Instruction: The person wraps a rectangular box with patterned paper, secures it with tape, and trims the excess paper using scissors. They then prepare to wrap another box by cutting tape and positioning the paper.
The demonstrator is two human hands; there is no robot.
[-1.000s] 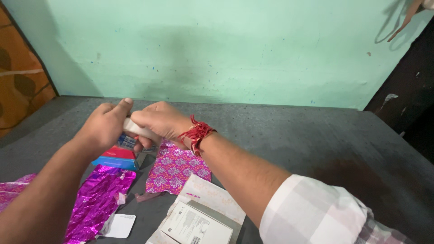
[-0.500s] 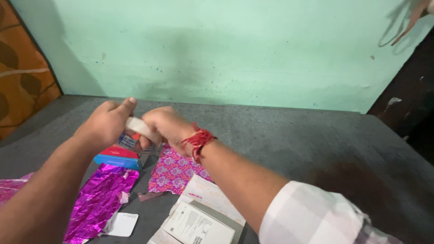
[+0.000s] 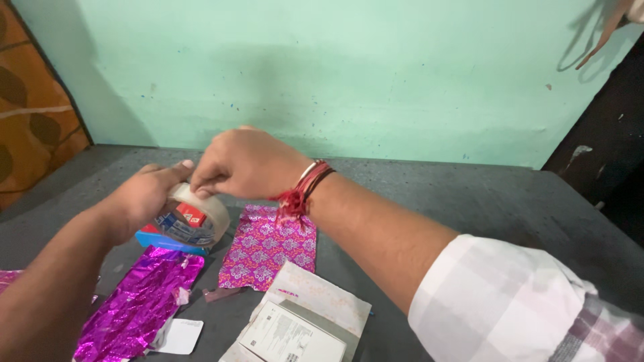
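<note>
Head view: a roll of clear tape (image 3: 194,216) is held above the left part of a dark grey table (image 3: 469,201). The roll is gripped from the left by the left hand (image 3: 144,198), thumb laid over its top, and its upper edge is pinched by the fingertips of the right hand (image 3: 245,163), whose wrist carries red thread bands (image 3: 302,191). Below the roll, a patterned pink sheet (image 3: 268,248) and a crinkled magenta foil sheet (image 3: 137,302) are laid flat, with a white box (image 3: 288,335) at the near edge.
</note>
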